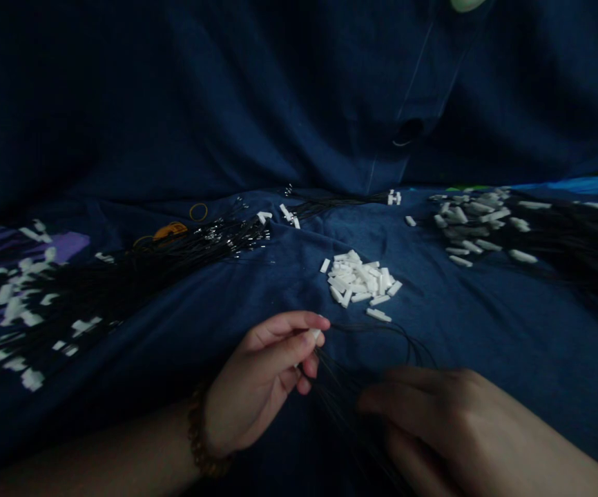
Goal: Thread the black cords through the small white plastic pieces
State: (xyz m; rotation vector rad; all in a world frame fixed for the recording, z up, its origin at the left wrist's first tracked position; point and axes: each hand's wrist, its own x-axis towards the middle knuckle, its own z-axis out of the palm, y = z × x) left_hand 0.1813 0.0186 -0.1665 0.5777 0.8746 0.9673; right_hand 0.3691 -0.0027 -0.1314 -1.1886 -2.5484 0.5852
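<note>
My left hand (273, 373), with a beaded bracelet (198, 431) at its wrist, pinches a small white connector (315, 334) between thumb and fingers. Thin black wires (335, 393) run from it toward the lower right. My right hand (444, 421) is beside these wires, slightly blurred, its fingers bent and their tips partly hidden; whether it grips a wire cannot be made out. Just beyond my hands lies a pile of white connectors (358, 277) on dark blue cloth (288, 290), with one loose connector (378, 315) at its near edge.
Black wires with white connectors (14, 304) lie at left, near a purple piece (71, 246). An orange object (169, 232) and a rubber band (198, 212) lie behind a wire bundle (226, 238). More connectors on wires (475, 214) spread at right. Blue cloth (278, 96) rises behind.
</note>
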